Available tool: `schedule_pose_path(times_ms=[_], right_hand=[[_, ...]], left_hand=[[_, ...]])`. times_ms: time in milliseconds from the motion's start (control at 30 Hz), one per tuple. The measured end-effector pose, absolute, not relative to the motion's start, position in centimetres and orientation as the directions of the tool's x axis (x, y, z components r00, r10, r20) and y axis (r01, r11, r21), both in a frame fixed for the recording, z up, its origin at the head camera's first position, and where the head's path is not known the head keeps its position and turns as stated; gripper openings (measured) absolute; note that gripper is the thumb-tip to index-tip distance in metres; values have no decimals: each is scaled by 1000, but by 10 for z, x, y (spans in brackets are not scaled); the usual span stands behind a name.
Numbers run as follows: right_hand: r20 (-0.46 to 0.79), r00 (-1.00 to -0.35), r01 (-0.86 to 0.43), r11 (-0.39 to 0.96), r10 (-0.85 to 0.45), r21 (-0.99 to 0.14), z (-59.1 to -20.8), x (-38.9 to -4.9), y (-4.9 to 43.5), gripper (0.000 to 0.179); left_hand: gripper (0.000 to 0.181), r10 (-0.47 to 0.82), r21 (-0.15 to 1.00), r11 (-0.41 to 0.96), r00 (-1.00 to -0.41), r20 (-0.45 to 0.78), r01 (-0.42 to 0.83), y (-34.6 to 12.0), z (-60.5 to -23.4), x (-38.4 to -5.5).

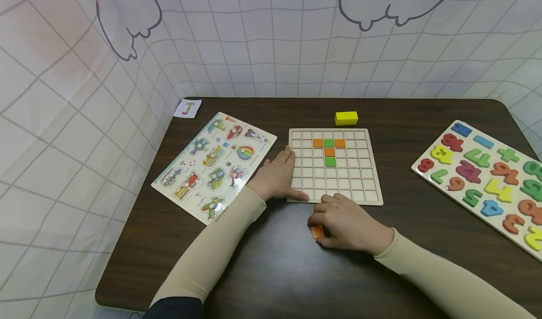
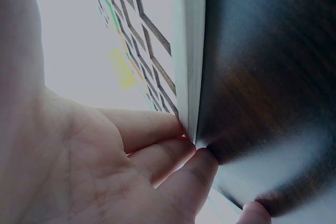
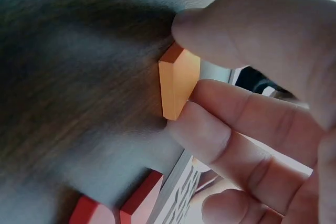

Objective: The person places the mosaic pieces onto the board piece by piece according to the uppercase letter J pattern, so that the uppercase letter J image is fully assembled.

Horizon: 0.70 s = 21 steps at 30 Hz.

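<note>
Just off grid board (image 1: 357, 173), orange block (image 1: 317, 232) in pinching right hand (image 1: 348, 222); outstretched left hand (image 1: 274, 178) at board's edge.

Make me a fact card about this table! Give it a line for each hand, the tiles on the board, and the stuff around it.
Left hand: touches the left edge of the grid board
Right hand: holds a loose orange tile in front of the board
On the board: three orange tiles and two green tiles, making a T
Behind it: yellow block
Left of it: picture puzzle, J card
Right of it: number puzzle
</note>
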State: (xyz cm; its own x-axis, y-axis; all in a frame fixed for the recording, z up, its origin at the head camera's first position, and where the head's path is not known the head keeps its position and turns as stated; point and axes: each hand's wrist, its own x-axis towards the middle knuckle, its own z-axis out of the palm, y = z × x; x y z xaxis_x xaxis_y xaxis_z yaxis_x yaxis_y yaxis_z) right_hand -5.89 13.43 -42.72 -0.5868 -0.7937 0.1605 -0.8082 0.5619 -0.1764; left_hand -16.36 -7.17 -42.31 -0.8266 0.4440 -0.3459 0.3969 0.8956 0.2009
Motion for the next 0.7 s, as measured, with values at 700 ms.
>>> schedule_pose_path(times_ms=[700], right_hand=[[255, -656, -754, 630, -710, -184, -421, -100, 153, 19]], left_hand=[[137, 445, 200, 895, -829, -338, 399, -72, -422, -163]])
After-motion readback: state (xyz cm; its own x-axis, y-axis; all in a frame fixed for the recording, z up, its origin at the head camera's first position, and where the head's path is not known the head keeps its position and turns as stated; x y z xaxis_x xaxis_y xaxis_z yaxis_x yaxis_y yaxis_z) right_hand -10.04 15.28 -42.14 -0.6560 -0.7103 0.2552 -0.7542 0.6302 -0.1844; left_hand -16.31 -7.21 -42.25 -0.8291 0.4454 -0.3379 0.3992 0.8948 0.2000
